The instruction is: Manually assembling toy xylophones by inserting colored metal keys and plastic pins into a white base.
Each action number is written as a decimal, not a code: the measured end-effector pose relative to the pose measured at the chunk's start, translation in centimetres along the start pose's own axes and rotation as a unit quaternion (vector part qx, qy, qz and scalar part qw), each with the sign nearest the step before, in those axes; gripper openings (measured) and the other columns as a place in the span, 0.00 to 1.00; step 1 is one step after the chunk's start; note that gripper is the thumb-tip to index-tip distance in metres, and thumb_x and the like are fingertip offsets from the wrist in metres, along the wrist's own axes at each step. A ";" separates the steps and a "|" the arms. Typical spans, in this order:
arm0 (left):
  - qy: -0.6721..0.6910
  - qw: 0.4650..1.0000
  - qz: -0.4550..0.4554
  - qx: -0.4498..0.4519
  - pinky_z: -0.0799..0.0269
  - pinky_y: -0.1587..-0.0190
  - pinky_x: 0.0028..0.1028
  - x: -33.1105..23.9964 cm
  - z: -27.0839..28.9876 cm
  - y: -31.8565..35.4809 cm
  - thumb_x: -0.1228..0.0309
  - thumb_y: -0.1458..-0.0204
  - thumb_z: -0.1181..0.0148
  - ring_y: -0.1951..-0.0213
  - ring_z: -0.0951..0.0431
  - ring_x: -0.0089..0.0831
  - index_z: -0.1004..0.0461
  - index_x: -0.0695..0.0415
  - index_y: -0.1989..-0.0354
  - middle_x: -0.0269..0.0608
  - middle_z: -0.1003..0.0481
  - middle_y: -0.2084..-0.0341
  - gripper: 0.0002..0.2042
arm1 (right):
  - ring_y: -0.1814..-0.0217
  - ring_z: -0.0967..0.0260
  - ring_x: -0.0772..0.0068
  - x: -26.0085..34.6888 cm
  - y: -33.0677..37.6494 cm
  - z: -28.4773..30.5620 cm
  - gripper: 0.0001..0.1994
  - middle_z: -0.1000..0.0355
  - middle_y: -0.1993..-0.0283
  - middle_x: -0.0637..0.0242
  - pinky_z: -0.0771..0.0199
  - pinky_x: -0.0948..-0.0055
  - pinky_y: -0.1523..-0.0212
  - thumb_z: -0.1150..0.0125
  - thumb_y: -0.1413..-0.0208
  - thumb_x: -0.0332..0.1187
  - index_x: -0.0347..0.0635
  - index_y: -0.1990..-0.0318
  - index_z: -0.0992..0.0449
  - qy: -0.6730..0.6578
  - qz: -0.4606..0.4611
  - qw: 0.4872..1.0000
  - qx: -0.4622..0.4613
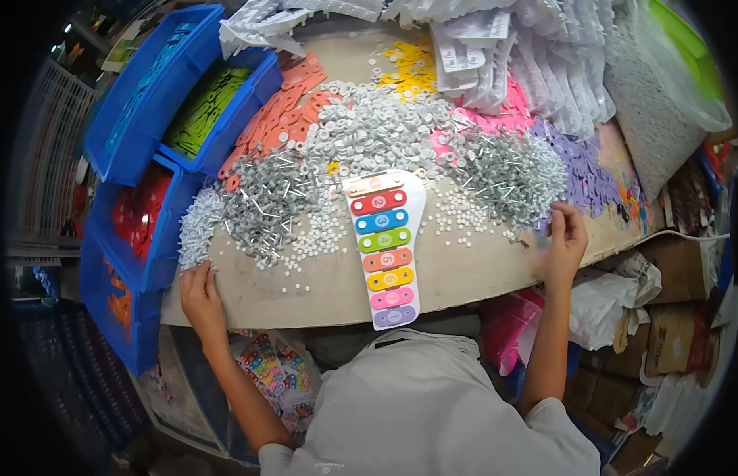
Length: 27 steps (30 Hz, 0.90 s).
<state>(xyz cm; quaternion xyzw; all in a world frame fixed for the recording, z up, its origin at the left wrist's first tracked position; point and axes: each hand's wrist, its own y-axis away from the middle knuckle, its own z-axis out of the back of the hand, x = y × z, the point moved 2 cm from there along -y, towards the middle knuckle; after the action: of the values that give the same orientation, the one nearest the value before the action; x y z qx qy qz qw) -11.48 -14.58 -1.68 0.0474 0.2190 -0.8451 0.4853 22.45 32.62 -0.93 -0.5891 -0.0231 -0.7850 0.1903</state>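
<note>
- Currently, the white board (413, 198) lies mid-tabletop (472, 270), its narrow end at the near edge, in front of the person
- Eight coloured bars (383, 238) cross it, from beige at the far end through red, blue, green, coral, yellow and pink to purple
- White round caps sit on both ends of the red, blue and green bars; the coral, yellow and pink ones show small dark dots there
- The left hand (201, 297) has its fingers bent and close together at the near edge of a heap of small pale pieces (201, 222); I cannot tell whether it grips any
- The right hand (567, 238) is half curled just beside the purple pieces (583, 174), well apart from the board; I cannot tell whether anything is between thumb and fingers
- Heaps of metal pins (262, 198) lie left and right of the board, with a mound of white rings (377, 131) beyond it
- Blue bins (115, 168) at the left hold blue, green, red and orange pieces
</note>
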 end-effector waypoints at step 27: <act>0.404 0.879 0.213 -0.137 0.31 0.70 0.18 -5.2 1.2 0.1 0.74 0.35 0.44 0.72 0.25 0.20 0.24 0.63 0.59 0.39 0.20 0.70 0.06 | 0.64 0.31 0.75 7.3 9.3 -12.9 0.06 0.23 0.61 0.63 0.30 0.75 0.60 0.35 0.47 0.18 0.36 0.63 0.24 0.014 0.151 0.951 0.269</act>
<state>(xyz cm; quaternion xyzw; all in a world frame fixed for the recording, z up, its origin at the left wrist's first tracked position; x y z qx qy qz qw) -8.49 -10.99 0.84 0.3634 0.4946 -0.5901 0.5245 11.99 18.63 0.21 -0.5016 -0.1417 -0.7199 0.4583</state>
